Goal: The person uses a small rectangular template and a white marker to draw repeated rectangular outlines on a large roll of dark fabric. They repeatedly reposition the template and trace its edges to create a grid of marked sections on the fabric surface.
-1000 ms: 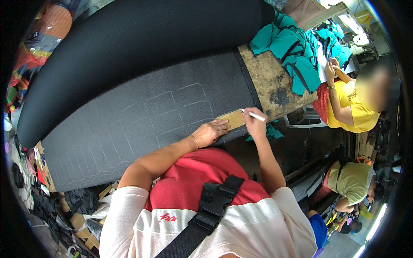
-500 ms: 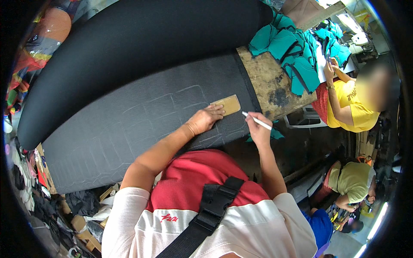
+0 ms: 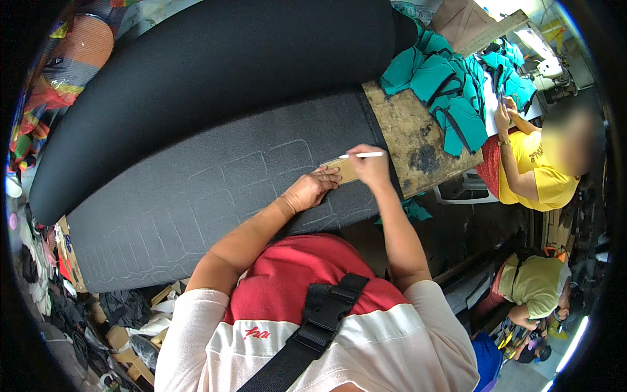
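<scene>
A dark grey-black sheet of fabric (image 3: 157, 176) lies on the table in front of me, with pale outlines drawn across it. On its right part rests a small tan rectangular template (image 3: 346, 172). My left hand (image 3: 312, 189) presses the template's left end down, its fingers closed together on it. My right hand (image 3: 371, 167) is shut on a slim white marking pen (image 3: 376, 154). The pen's tip points left and meets the template's far edge. The right hand covers the template's right end.
A thick black fabric roll (image 3: 215, 72) lies along the far side. Teal cut pieces (image 3: 450, 91) are heaped on the stained wooden tabletop (image 3: 411, 140) at right. A person in yellow (image 3: 539, 160) sits beyond it, and another (image 3: 535, 284) bends lower right. Scraps (image 3: 124, 307) lie lower left.
My right hand has moved up and left with the pen, from beside the template to over its right end and far edge. My left hand stays on the template.
</scene>
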Available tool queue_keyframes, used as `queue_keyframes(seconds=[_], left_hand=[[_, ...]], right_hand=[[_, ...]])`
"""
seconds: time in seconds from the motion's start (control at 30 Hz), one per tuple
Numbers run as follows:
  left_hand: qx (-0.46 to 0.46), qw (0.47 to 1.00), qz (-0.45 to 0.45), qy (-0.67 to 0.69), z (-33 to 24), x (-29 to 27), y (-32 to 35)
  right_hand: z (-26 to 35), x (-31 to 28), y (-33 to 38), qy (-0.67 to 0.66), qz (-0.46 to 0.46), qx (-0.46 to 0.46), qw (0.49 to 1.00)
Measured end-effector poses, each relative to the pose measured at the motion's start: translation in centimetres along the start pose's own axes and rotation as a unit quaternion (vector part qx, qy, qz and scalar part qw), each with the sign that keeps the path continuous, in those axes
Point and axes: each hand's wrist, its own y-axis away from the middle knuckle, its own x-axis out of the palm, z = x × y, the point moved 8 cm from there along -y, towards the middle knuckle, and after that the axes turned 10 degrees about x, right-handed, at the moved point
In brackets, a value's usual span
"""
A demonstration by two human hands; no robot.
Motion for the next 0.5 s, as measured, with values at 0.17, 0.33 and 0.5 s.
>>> queue_keyframes(seconds=[0.17,0.33,0.5], left_hand=[[0.004,1.000,-0.008,0.009,0.2,0.1,0.1],[0.001,1.000,-0.005,-0.002,0.0,-0.1,0.0],[-0.053,0.996,-0.038,-0.063,3.0,-3.2,-1.5]], right_hand=[[-0.9,-2.4,1.0,-0.020,-0.069,-0.013,0.997],[-0.7,-1.5,5.4,0.122,-0.009,0.001,0.992],[-3.1,-2.0,4.4,-0.096,0.054,0.152,0.982]])
